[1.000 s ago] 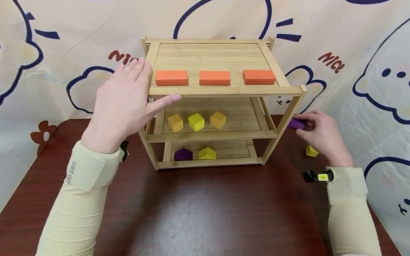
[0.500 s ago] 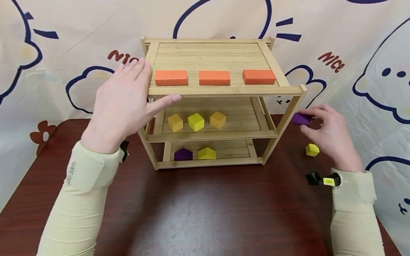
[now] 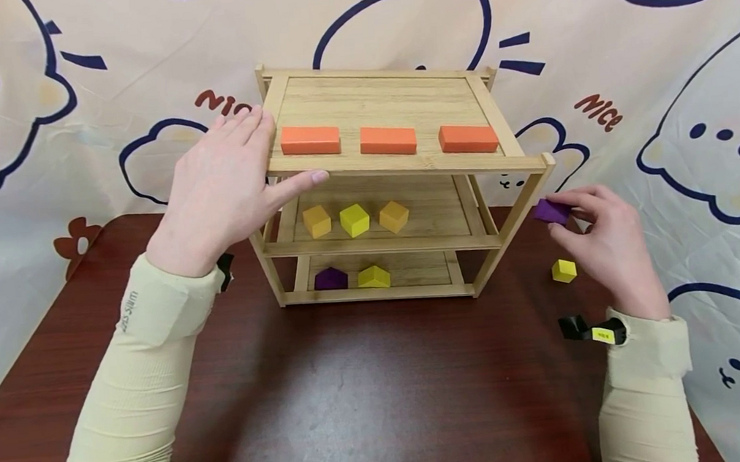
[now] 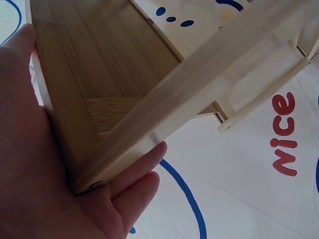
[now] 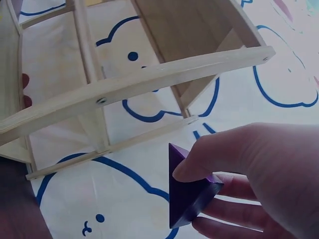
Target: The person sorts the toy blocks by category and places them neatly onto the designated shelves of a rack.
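My left hand (image 3: 223, 181) rests on the front left corner of the wooden shelf (image 3: 391, 97), fingers straight along its side and thumb over the front edge. To the right of the shelf, my right hand (image 3: 608, 239) pinches a purple triangular block (image 5: 187, 194) between thumb and fingers, above the table. Three orange blocks (image 3: 388, 140) lie in a row on the top tier. On the middle tier are a yellow cube (image 3: 354, 220) and two orange-yellow cubes (image 3: 394, 216). A purple block (image 3: 331, 278) and a yellow triangular block (image 3: 374, 277) sit on the bottom tier.
A small yellow block (image 3: 563, 270) lies on the dark wooden table (image 3: 384, 391), just below the right hand. Patterned cloth (image 3: 700, 158) hangs behind and along both sides of the table.
My right hand has drawn a little to the right, away from the shelf's post, carrying the purple triangular block. More of the yellow block now shows. The left hand stays put.
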{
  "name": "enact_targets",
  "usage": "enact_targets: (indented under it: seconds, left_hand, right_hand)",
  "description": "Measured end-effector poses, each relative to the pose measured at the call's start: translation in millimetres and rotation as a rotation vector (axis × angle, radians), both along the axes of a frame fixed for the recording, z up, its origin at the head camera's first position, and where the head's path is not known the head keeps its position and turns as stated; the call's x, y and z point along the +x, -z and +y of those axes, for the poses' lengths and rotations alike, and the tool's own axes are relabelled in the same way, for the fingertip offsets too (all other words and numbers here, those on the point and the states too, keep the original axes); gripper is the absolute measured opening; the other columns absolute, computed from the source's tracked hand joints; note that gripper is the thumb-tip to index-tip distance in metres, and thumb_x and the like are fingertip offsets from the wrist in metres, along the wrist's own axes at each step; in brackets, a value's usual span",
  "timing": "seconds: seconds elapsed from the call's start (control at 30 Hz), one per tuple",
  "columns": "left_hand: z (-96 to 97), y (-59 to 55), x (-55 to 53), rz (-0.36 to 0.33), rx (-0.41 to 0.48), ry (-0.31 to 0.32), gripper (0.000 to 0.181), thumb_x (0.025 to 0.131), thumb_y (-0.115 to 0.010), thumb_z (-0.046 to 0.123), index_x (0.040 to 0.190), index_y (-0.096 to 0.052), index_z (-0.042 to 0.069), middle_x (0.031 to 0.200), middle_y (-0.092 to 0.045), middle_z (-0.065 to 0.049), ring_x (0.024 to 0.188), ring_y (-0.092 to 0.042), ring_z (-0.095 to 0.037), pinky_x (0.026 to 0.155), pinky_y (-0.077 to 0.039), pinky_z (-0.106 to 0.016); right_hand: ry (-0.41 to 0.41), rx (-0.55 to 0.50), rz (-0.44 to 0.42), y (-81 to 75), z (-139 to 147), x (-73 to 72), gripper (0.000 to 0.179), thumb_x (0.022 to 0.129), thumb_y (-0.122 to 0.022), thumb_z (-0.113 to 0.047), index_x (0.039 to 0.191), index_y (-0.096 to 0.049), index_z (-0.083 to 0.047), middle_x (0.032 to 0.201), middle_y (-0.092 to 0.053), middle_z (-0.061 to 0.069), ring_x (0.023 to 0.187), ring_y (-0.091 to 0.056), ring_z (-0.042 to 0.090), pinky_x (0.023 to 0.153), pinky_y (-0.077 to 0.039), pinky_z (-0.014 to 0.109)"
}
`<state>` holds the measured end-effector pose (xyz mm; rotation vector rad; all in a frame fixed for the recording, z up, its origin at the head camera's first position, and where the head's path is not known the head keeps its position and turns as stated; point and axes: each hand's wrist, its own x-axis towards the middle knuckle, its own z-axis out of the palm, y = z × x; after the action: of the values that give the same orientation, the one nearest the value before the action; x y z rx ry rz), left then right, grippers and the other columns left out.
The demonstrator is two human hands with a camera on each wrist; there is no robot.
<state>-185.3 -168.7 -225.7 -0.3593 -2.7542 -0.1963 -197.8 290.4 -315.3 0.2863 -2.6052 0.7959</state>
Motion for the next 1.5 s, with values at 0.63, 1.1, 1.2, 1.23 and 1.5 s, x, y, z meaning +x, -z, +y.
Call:
enact_targets:
  seconds: [0.63,1.1,1.2,1.23,1.5]
  left_hand:
    - [-1.0,-1.7,-0.7,-0.006,0.008,0.001,0.108,0.089,-0.044,0.083,0.157,-0.032,0.0,0.157,-0.036,-0.026,0.146,-0.031,-0.04,0.118,-0.022,-0.052]
    - [0.4,-0.4,0.0,0.035,0.021,0.017,0.104,0.089,-0.047,0.081,0.155,-0.038,0.001,0.154,-0.042,-0.025,0.142,-0.037,-0.04,0.114,-0.029,-0.056]
    - [0.5,0.1,0.6,0.035,0.021,0.019,0.104,0.089,-0.047,0.081,0.155,-0.038,0.001,0.153,-0.042,-0.025,0.142,-0.038,-0.04,0.114,-0.029,-0.055]
    - [0.5,0.2,0.6,0.035,0.02,0.02,0.104,0.089,-0.047,0.081,0.155,-0.038,0.001,0.153,-0.042,-0.025,0.142,-0.038,-0.04,0.114,-0.029,-0.055]
    - [0.1,-0.2,-0.2,0.025,0.021,0.017,0.104,0.09,-0.047,0.081,0.156,-0.036,0.001,0.154,-0.041,-0.025,0.143,-0.036,-0.04,0.115,-0.028,-0.055]
  right_hand:
    - [0.03,-0.079,0.148,-21.2,-3.4,25.9,0.044,0.084,-0.082,-0.007,0.127,-0.074,-0.016,0.118,-0.064,0.003,0.102,-0.056,0.008,0.089,-0.046,0.012]
    - [-0.042,-0.073,0.28,-37.7,-18.7,50.5,0.048,0.078,-0.085,0.0,0.123,-0.076,-0.016,0.118,-0.069,0.003,0.103,-0.055,-0.003,0.085,-0.042,0.01]
    - [-0.067,-0.053,0.294,-38.8,-22.1,54.9,0.049,0.077,-0.086,0.001,0.123,-0.076,-0.014,0.119,-0.069,0.005,0.104,-0.054,-0.004,0.082,-0.042,0.008]
    - [-0.075,-0.046,0.297,-39.0,-23.2,55.9,0.05,0.076,-0.086,0.002,0.123,-0.076,-0.014,0.12,-0.069,0.005,0.104,-0.054,-0.003,0.08,-0.042,0.008]
    - [-0.136,-0.007,0.301,-40.2,-30.4,60.6,0.051,0.077,-0.085,0.002,0.124,-0.076,-0.014,0.121,-0.068,0.004,0.1,-0.054,0.002,0.065,-0.041,0.006]
